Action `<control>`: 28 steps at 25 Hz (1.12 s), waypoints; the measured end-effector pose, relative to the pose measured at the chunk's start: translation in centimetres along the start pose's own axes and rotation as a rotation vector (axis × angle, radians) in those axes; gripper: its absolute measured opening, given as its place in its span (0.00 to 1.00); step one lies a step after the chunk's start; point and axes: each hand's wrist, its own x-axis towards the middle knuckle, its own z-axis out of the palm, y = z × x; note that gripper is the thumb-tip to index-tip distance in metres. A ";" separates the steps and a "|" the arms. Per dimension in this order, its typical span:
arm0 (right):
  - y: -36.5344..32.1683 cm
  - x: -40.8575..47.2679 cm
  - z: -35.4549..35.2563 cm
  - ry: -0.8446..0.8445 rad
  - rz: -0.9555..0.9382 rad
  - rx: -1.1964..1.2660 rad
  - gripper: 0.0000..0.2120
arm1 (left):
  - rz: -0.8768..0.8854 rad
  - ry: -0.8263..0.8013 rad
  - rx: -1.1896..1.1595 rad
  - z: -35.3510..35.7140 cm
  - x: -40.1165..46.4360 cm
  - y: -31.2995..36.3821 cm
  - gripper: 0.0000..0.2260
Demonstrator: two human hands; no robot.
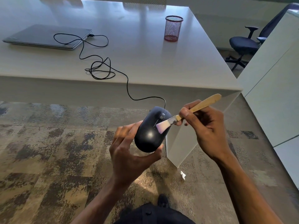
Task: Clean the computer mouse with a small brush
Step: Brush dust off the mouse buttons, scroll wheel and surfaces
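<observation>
Big pale table [145, 62] fills the upper half of the frame, and below it patchy brown-and-grey carpet [48, 151] runs across the bottom. Upper left on the table lies a closed grey laptop [47, 36], and a black cable [97, 68] is plugged into its side, loops over the lid, coils at the table's front edge, then drops off toward the middle of the frame. Far right, beyond the table, there's a dark office chair [244, 44]. Upper centre-right stands a red mesh pen cup [173, 28], well apart from the laptop. Now my hands, in front of the table edge and above the carpet: my left hand [129, 152] grips the black computer mouse [151, 131] at centre frame, fingers curled along its left side, thumb under its near end, button side up. My right hand [205, 125] pinches the small brush [191, 110] by its wooden handle, which slants up to the right. The pale bristles are pressed flat against the top of the mouse, just below the scroll wheel [161, 116]. Lower right of centre, a tiny scrap of white paper [183, 175] sits on the carpet.
</observation>
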 end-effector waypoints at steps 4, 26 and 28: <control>0.2 0.6 -0.2 0.146 0.024 -0.144 0.09 | 0.012 0.005 -0.010 -0.1 -0.1 0.1 0.30; -0.6 -0.3 1.0 0.321 -0.079 -0.275 0.06 | 0.001 0.006 0.047 -0.3 -0.5 0.3 0.29; -0.7 -0.3 1.1 0.325 -0.089 -0.269 0.05 | -0.002 0.008 0.053 -0.3 -0.5 0.3 0.29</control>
